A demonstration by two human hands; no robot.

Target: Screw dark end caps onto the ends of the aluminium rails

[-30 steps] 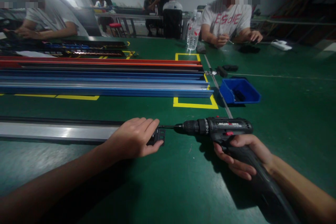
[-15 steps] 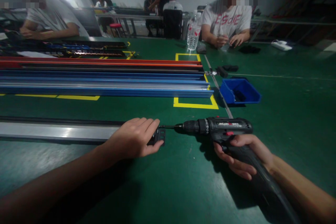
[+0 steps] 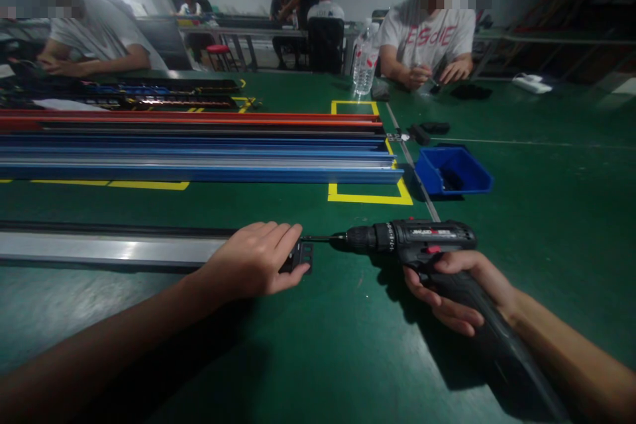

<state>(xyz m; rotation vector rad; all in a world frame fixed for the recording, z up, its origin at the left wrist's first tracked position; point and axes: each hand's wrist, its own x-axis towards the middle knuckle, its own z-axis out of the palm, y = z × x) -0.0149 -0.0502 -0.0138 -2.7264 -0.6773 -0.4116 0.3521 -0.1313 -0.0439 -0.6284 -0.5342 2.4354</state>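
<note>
My left hand [image 3: 261, 258] is closed over the right end of a long silver and black metal profile [image 3: 124, 245] lying on the green table. Past my thumb and fingertips shows a black end bracket [image 3: 305, 257] with slots. My right hand [image 3: 454, 291] wraps round the handle of a black cordless drill [image 3: 422, 238], held level and pointing left. Its long thin bit [image 3: 318, 238] reaches to the bracket at the profile's end, beside my left fingers. The tip of the bit is hidden by those fingers.
Beyond the profile lie several blue rails [image 3: 223, 165] and an orange rail [image 3: 223, 118]. A blue bin [image 3: 457, 172] stands right of them, near small black parts [image 3: 422, 132]. Water bottles [image 3: 365, 63] stand farther back. A person [image 3: 427, 40] sits across the table, another at left.
Almost nothing differs. Both hands and the drill keep their places, and the view has shifted very slightly.
</note>
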